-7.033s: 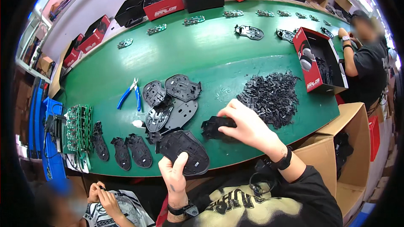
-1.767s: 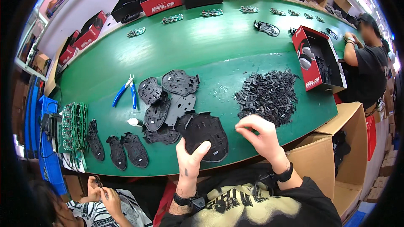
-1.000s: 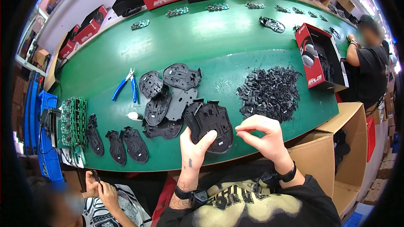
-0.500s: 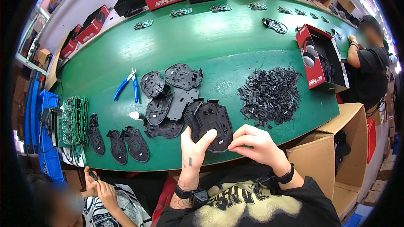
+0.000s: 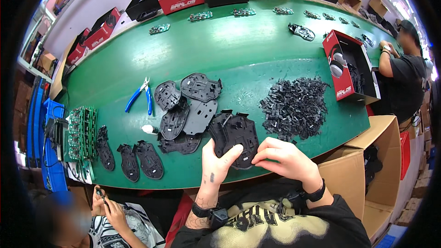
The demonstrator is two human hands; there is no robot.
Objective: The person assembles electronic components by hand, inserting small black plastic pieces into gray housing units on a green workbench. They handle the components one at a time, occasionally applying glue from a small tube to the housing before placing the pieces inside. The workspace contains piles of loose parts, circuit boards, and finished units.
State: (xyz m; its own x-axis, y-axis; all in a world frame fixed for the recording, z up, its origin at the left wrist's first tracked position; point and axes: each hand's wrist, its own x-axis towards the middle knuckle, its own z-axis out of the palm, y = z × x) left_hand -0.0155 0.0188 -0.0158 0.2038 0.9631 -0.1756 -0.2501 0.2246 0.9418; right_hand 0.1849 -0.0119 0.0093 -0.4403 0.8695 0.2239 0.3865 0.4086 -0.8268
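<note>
In my left hand (image 5: pixel 215 165) is a black plastic mouse shell (image 5: pixel 242 133), its ribbed inner side facing up and the thumb lying over its lower part. A second dark shell (image 5: pixel 218 131) shows at its left edge; whether I hold that one too, I cannot tell. My right hand (image 5: pixel 287 160) is closed in a pinch, fingertips against the held shell's lower right edge. Anything between those fingertips is hidden. Left of my hands, several more black mouse shells (image 5: pixel 200 87) lie overlapping. Right of them spreads a heap of small black plastic pieces (image 5: pixel 296 108).
Blue-handled cutters (image 5: pixel 133 100) and a small white bottle (image 5: pixel 149 129) lie on the green table (image 5: pixel 119 71). Stacked green circuit boards (image 5: pixel 82 133) stand left. A red-and-black box (image 5: pixel 337 64) and cardboard carton (image 5: pixel 344 174) are at right. Co-workers sit left and far right.
My hands and the held shell have shifted slightly to the right. The right hand keeps its pinch at the shell's edge. The whole view has moved a little.
</note>
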